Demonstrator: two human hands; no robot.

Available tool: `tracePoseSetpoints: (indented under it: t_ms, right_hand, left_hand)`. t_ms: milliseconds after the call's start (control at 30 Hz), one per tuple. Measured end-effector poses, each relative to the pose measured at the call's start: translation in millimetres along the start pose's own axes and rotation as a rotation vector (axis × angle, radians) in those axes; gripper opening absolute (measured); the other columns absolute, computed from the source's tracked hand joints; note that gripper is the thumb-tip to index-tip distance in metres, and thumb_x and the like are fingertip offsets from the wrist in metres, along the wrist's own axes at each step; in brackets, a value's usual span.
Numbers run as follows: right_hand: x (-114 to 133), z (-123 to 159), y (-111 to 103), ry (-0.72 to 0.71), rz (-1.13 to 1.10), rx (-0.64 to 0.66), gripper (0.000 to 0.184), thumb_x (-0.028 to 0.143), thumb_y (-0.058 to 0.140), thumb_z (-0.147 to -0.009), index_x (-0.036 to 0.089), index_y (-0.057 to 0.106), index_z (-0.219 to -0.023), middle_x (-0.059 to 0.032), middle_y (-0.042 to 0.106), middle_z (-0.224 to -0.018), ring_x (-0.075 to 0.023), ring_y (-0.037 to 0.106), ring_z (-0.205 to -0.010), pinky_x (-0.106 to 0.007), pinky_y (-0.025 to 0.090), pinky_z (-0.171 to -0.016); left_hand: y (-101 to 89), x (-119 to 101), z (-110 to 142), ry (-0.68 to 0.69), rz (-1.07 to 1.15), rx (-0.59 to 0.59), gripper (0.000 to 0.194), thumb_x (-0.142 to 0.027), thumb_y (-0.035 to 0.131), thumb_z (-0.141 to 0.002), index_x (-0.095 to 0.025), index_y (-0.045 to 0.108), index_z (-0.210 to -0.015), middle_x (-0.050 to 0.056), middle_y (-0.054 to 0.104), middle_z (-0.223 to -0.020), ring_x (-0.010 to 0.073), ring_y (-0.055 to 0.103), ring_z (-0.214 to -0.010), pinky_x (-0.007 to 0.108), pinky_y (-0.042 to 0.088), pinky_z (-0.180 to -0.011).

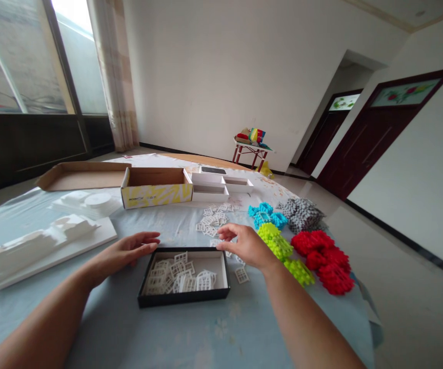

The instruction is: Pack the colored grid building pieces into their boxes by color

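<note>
A shallow black box (183, 296) with a light inside sits on the cloth in front of me. Loose white toy window pieces (181, 266) lie heaped in it. My left hand (127, 251) is at the box's far left corner, fingers stretched out and nothing in them. By the far right corner is my right hand (246, 247), its thumb and curved fingers apart, with no held thing visible. Whether either fingertip touches the rim I cannot tell. More white window pieces (212, 219) are scattered beyond the box, and one window piece (242, 275) lies right of it.
Blue (265, 215), lime green (275, 241), red (323, 259) and grey brick piles (302, 214) lie at right. White foam pieces (52, 246) are at left. A yellow-white carton (158, 197), a brown lid (86, 175) and small white boxes (209, 192) stand farther back.
</note>
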State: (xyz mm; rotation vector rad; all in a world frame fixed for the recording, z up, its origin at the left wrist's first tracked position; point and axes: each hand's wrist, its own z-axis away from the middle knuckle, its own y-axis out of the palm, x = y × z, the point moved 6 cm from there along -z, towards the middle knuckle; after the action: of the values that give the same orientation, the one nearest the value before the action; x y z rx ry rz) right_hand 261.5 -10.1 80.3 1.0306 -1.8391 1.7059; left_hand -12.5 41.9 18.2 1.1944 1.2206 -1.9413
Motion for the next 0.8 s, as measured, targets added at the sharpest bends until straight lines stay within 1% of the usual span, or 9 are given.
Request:
tracePoseSetpoints:
  t_ms: [100, 233, 300, 400, 500, 567, 633, 733, 800]
  right_hand:
    - [-16, 7, -12, 0.048, 0.097, 0.001, 0.025, 0.032, 0.065, -0.069, 0.018, 0.064, -0.09, -0.0016, 0.065, -0.077, -0.0135, 0.059, -0.073, -0.024, 0.044, -0.068]
    - [-43, 23, -10, 0.133, 0.275, 0.141, 0.024, 0.029, 0.068, -0.064, 0.019, 0.065, -0.085, -0.0005, 0.063, -0.073, -0.0143, 0.057, -0.069, -0.023, 0.041, -0.062]
    - [-50, 31, -4, 0.1, 0.354, 0.217, 0.03, 0.029, 0.071, -0.059, 0.02, 0.065, -0.087, -0.0011, 0.063, -0.08, -0.0158, 0.057, -0.075, -0.024, 0.04, -0.065]
    - [-53, 39, 3, 0.049, 0.433, 0.259, 0.036, 0.029, 0.074, -0.054, 0.02, 0.065, -0.087, -0.0032, 0.06, -0.089, -0.0177, 0.054, -0.084, -0.024, 0.04, -0.07]
    - [-55, 40, 4, 0.05, 0.432, 0.258, 0.026, 0.027, 0.075, -0.054, 0.018, 0.066, -0.077, -0.0025, 0.059, -0.085, -0.017, 0.054, -0.082, -0.023, 0.039, -0.068]
    - [-55, 37, 0, 0.053, 0.371, 0.213, 0.016, 0.027, 0.071, -0.059, 0.017, 0.065, -0.071, -0.0004, 0.06, -0.077, -0.0145, 0.054, -0.076, -0.021, 0.038, -0.064]
    - [-57, 32, -10, 0.072, 0.296, 0.107, 0.012, 0.028, 0.064, -0.068, 0.017, 0.065, -0.073, 0.0009, 0.06, -0.073, -0.0123, 0.054, -0.069, -0.019, 0.037, -0.06]
    - [-64, 21, -27, 0.139, 0.283, -0.075, 0.018, 0.029, 0.056, -0.076, 0.018, 0.064, -0.086, -0.0005, 0.064, -0.076, -0.0128, 0.057, -0.071, -0.02, 0.039, -0.062]
    - [-71, 14, -32, 0.204, 0.377, -0.118, 0.027, 0.029, 0.057, -0.075, 0.019, 0.062, -0.1, -0.0035, 0.067, -0.086, -0.0152, 0.059, -0.081, -0.022, 0.04, -0.069]
  left_hand:
    - [-0.3, 1, -2, 0.005, -0.006, -0.004, 0.059, -0.056, 0.055, -0.071, -0.023, 0.05, -0.121, 0.004, 0.06, -0.117, 0.0226, 0.056, -0.093, 0.022, 0.043, -0.054]
    - [-1.0, 3, -4, 0.004, -0.02, -0.011, 0.061, -0.058, 0.056, -0.07, -0.023, 0.051, -0.12, 0.004, 0.062, -0.113, 0.0218, 0.057, -0.087, 0.022, 0.043, -0.053]
    - [-1.7, 3, -4, 0.001, -0.027, -0.02, 0.061, -0.058, 0.057, -0.069, -0.023, 0.052, -0.119, 0.004, 0.063, -0.113, 0.0223, 0.058, -0.086, 0.022, 0.043, -0.052]
    - [-2.6, 4, -4, -0.01, -0.036, -0.031, 0.062, -0.059, 0.057, -0.067, -0.024, 0.053, -0.119, 0.002, 0.062, -0.114, 0.0226, 0.057, -0.088, 0.022, 0.042, -0.054]
    - [-2.9, 7, -5, -0.025, -0.055, -0.028, 0.062, -0.06, 0.055, -0.07, -0.024, 0.051, -0.121, 0.001, 0.062, -0.115, 0.0205, 0.055, -0.085, 0.023, 0.041, -0.056]
    - [-2.5, 8, -6, -0.028, -0.061, -0.016, 0.061, -0.06, 0.053, -0.072, -0.024, 0.049, -0.122, 0.001, 0.061, -0.116, 0.0193, 0.054, -0.083, 0.023, 0.04, -0.058]
    - [-2.4, 9, -7, -0.02, -0.062, -0.007, 0.061, -0.059, 0.052, -0.073, -0.024, 0.048, -0.122, 0.001, 0.06, -0.116, 0.0188, 0.053, -0.083, 0.023, 0.04, -0.058]
    - [-2.4, 10, -9, -0.014, -0.064, -0.001, 0.062, -0.059, 0.052, -0.073, -0.023, 0.047, -0.123, 0.002, 0.06, -0.117, 0.0183, 0.053, -0.08, 0.024, 0.039, -0.057]
    - [-2.3, 11, -9, -0.014, -0.067, 0.005, 0.062, -0.059, 0.051, -0.073, -0.023, 0.046, -0.123, 0.003, 0.059, -0.118, 0.0188, 0.053, -0.081, 0.024, 0.04, -0.058]
